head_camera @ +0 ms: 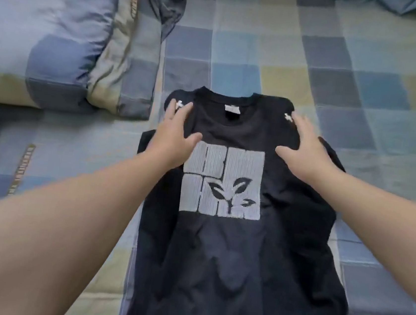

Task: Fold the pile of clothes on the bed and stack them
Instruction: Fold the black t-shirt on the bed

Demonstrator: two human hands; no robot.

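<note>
Nearest us the black T-shirt (pixel 229 258) lies flat, face-up on the checked bedsheet (pixel 368 103) — soft, light, limp, we judge, best pinched at the shoulders — its blocky white chest print (pixel 222 182) illegible, our left hand (pixel 176 134) and right hand (pixel 303 150) spread flat there, pinching nothing, the neck label (pixel 232 109) beyond too small to read.

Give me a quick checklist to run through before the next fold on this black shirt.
1. Black shirt lies print up on the bed sheet: ok.
2. Left hand open, flat near one shoulder: ok.
3. Right hand open, flat near the other shoulder: ok.
4. Fabric smooth: not ok, wrinkles show below the print.
5. Hem straight: cannot tell, it runs out of frame.
6. Folded quilt lies apart from the shirt: ok.
</note>
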